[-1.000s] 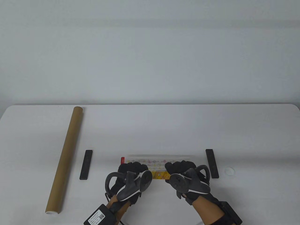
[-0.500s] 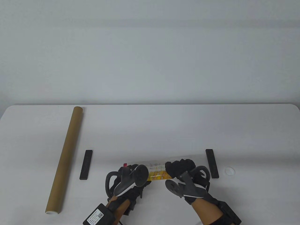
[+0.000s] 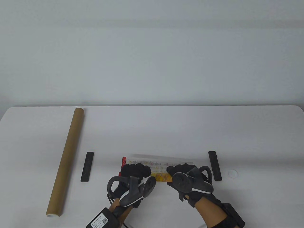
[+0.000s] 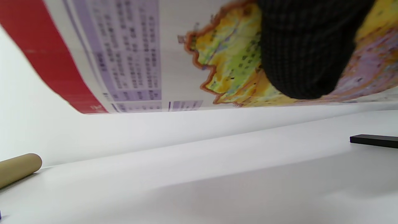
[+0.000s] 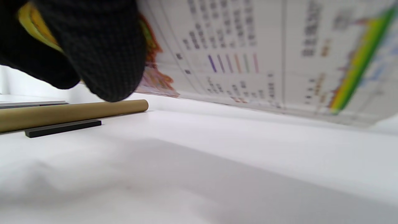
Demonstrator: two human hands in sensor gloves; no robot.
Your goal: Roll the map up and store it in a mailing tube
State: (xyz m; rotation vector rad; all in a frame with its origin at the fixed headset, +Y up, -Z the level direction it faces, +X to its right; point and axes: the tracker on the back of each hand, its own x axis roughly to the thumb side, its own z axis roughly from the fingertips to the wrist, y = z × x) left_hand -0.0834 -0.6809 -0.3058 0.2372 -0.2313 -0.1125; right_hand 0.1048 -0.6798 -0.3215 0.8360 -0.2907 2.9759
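The colourful map (image 3: 159, 168) is partly rolled near the table's front edge, with a red strip at its left end. My left hand (image 3: 135, 169) grips the roll's left part and my right hand (image 3: 181, 169) grips its right part. The map's curved printed face fills the top of the left wrist view (image 4: 133, 59) and the right wrist view (image 5: 264, 53), lifted off the table, with a gloved finger on it in each. The brown mailing tube (image 3: 67, 161) lies at the far left, a white cap at its near end.
Two flat black bars lie either side of the map, one at the left (image 3: 87, 167) and one at the right (image 3: 215, 165). A small clear round cap (image 3: 232, 173) sits right of the right bar. The table (image 3: 154, 133) is white.
Both hands turned back and forth on the roll. The map's far edge shifted and its red left end shows more now. The tube and bars stayed put.
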